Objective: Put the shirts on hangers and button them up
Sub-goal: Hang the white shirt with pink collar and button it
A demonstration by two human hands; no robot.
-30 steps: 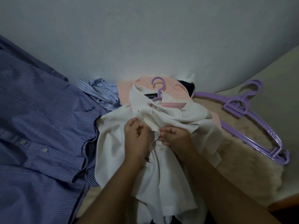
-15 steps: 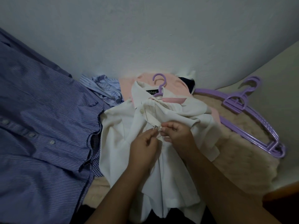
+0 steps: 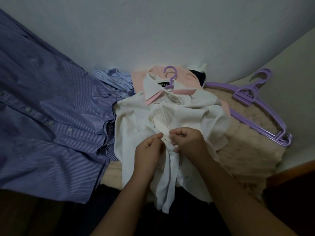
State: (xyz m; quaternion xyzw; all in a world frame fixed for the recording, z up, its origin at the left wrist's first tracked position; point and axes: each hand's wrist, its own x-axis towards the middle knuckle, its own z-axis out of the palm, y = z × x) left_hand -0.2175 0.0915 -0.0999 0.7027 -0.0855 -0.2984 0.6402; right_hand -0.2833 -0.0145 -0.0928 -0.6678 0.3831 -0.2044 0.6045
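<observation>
Left hand point(image 3: 148, 151): fingers curled, thumb and forefinger pinching the front placket of the white shirt point(image 3: 136, 123) at mid-chest. Right hand point(image 3: 187, 142): fingers curled too, pinching the opposite placket edge, fingertips almost meeting the left's. Both forearms reaching up from the bottom edge, converging on that 1 spot. Whether a button sits between the fingers: cannot tell.

Just above the hands, 1 pale button point(image 3: 150, 118) already fastened. White shirt lying front-up on a cream fleecy blanket point(image 3: 243, 150), collar at the far end, mounted on 1 purple hanger point(image 3: 170, 74) with only the hook and neck showing above the collar label. Beneath the collar, 1 pink shirt point(image 3: 141, 76); beside that, a dark garment point(image 3: 198, 76).

To the right, well apart, spare purple hangers point(image 3: 259, 106) stacked on the blanket; at least 2 hooks visible.

To the left, 1 large blue striped shirt point(image 3: 42, 116), buttoned, 3 buttons plainly showing, touching the white shirt's edge. Behind it, 1 crumpled lighter blue striped shirt point(image 3: 114, 79) against the wall point(image 3: 153, 31).
</observation>
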